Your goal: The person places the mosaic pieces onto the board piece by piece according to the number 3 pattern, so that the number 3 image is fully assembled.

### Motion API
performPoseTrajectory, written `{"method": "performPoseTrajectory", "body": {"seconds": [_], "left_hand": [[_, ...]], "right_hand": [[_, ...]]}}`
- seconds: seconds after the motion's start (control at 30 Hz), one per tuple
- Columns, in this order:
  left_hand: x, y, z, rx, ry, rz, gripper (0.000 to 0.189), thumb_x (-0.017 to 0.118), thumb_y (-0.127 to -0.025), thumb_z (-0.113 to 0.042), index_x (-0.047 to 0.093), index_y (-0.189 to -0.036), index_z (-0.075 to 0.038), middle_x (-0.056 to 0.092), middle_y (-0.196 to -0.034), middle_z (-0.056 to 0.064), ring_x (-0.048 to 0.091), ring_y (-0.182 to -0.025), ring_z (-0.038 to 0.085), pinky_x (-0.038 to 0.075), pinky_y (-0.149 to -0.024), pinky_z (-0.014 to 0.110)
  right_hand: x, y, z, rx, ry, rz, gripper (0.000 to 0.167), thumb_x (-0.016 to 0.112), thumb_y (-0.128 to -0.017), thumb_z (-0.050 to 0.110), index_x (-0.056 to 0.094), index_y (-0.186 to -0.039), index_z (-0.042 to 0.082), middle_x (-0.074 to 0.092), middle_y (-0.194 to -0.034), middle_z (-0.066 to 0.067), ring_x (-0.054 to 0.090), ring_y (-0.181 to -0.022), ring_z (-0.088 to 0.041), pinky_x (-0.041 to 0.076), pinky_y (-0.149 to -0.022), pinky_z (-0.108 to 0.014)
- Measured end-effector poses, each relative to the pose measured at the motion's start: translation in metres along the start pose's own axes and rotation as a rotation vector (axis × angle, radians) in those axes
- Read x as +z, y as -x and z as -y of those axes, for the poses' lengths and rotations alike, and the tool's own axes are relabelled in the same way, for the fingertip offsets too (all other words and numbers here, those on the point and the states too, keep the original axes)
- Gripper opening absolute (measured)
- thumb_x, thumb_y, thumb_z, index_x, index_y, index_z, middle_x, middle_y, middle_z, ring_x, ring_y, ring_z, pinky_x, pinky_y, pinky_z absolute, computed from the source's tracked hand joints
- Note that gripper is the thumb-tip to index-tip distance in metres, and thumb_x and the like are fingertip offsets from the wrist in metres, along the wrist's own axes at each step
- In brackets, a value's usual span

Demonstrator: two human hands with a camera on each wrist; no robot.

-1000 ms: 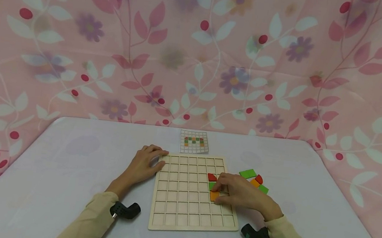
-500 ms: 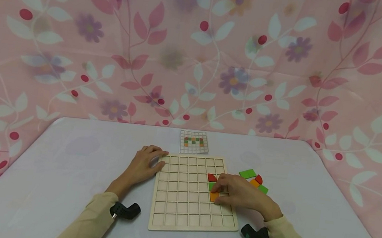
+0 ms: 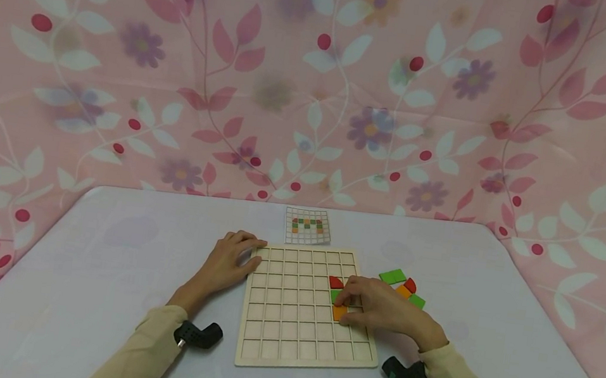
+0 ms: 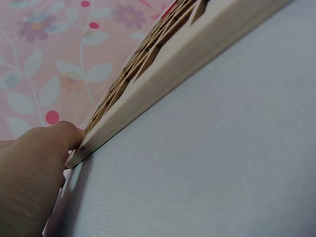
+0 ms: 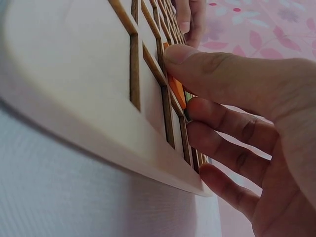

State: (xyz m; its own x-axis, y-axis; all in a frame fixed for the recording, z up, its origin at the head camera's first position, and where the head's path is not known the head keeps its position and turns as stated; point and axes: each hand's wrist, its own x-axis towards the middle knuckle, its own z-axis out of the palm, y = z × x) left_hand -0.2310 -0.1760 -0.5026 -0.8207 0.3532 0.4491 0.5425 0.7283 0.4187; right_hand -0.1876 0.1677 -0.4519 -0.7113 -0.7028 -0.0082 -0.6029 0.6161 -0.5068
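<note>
A square wooden grid board (image 3: 287,312) lies on the table. My left hand (image 3: 227,259) rests at its far left corner, the thumb on the left rim; in the left wrist view the thumb (image 4: 66,134) presses the board's edge (image 4: 148,96). Over the board's right side, my right hand (image 3: 385,305) pinches an orange square tile (image 3: 339,313) at its cell, thumb at the near edge and fingertips at the far edge. The right wrist view shows the orange tile (image 5: 176,91) between thumb and fingers. Beyond it sit a green tile (image 3: 335,296), partly hidden, and a red quarter-round tile (image 3: 336,282).
Right of the board lie loose tiles: green ones (image 3: 393,275), a red quarter-round (image 3: 410,284) and an orange one (image 3: 404,291). A printed pattern card (image 3: 307,227) lies behind the board. A floral curtain (image 3: 316,88) hangs behind the white table (image 3: 143,270).
</note>
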Motion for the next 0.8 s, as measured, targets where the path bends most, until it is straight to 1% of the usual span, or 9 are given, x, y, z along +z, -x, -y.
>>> {"method": "performPoseTrajectory", "body": {"seconds": [0.1, 0.27, 0.43, 0.5, 0.7, 0.73, 0.8], "left_hand": [[0.0, 0.0, 0.0, 0.001, 0.0, -0.002, 0.031, 0.065, -0.088, -0.025, 0.067, -0.117, -0.015, 0.061, -0.113, 0.009, 0.053, -0.103, 0.032, 0.041, -0.081, 0.049], [0.0, 0.0, 0.0, 0.003, 0.006, -0.005, 0.03, 0.066, -0.088, -0.024, 0.067, -0.117, -0.015, 0.061, -0.113, 0.01, 0.053, -0.103, 0.032, 0.041, -0.082, 0.049], [-0.001, 0.001, -0.001, -0.019, 0.021, 0.015, 0.031, 0.064, -0.089, -0.026, 0.067, -0.118, -0.015, 0.06, -0.114, 0.009, 0.052, -0.105, 0.031, 0.042, -0.086, 0.049], [-0.001, 0.0, -0.002, -0.026, 0.026, 0.02, 0.031, 0.064, -0.089, -0.026, 0.066, -0.118, -0.015, 0.06, -0.115, 0.009, 0.051, -0.106, 0.03, 0.043, -0.087, 0.049], [-0.002, 0.001, -0.002, -0.043, 0.04, 0.039, 0.032, 0.064, -0.09, -0.026, 0.065, -0.12, -0.014, 0.058, -0.118, 0.008, 0.05, -0.109, 0.028, 0.049, -0.081, 0.05], [-0.002, 0.001, -0.002, -0.041, 0.045, 0.043, 0.033, 0.064, -0.09, -0.026, 0.065, -0.12, -0.013, 0.057, -0.12, 0.008, 0.05, -0.111, 0.028, 0.049, -0.083, 0.05], [-0.002, 0.001, -0.001, -0.034, 0.075, 0.05, 0.034, 0.065, -0.09, -0.024, 0.065, -0.121, -0.011, 0.056, -0.123, 0.01, 0.05, -0.115, 0.029, 0.047, -0.09, 0.05]], "right_hand": [[-0.001, 0.0, 0.0, -0.001, 0.004, 0.0, 0.019, 0.074, -0.08, 0.035, 0.069, -0.096, 0.026, 0.055, -0.089, 0.013, 0.051, -0.079, -0.01, 0.042, -0.075, -0.024], [-0.001, -0.001, 0.0, -0.015, -0.025, -0.003, 0.019, 0.074, -0.081, 0.034, 0.069, -0.096, 0.024, 0.057, -0.09, 0.012, 0.052, -0.079, -0.01, 0.045, -0.074, -0.024], [-0.003, 0.001, -0.001, -0.036, -0.029, -0.027, 0.019, 0.075, -0.08, 0.034, 0.07, -0.096, 0.023, 0.059, -0.092, 0.011, 0.055, -0.08, -0.01, 0.048, -0.074, -0.024], [-0.004, 0.002, -0.001, -0.033, -0.048, -0.038, 0.019, 0.075, -0.08, 0.033, 0.069, -0.095, 0.023, 0.061, -0.092, 0.011, 0.056, -0.081, -0.01, 0.048, -0.076, -0.025], [-0.009, 0.006, -0.002, -0.019, -0.119, -0.05, 0.017, 0.072, -0.083, 0.03, 0.069, -0.098, 0.023, 0.063, -0.095, 0.008, 0.057, -0.085, -0.013, 0.048, -0.078, -0.029], [-0.01, 0.006, -0.002, -0.012, -0.121, -0.051, 0.016, 0.071, -0.084, 0.03, 0.069, -0.098, 0.023, 0.063, -0.096, 0.008, 0.057, -0.085, -0.013, 0.048, -0.078, -0.029], [-0.013, 0.007, -0.002, 0.004, -0.121, -0.055, 0.015, 0.069, -0.086, 0.031, 0.069, -0.099, 0.023, 0.062, -0.097, 0.011, 0.056, -0.086, -0.012, 0.047, -0.078, -0.029]]}}
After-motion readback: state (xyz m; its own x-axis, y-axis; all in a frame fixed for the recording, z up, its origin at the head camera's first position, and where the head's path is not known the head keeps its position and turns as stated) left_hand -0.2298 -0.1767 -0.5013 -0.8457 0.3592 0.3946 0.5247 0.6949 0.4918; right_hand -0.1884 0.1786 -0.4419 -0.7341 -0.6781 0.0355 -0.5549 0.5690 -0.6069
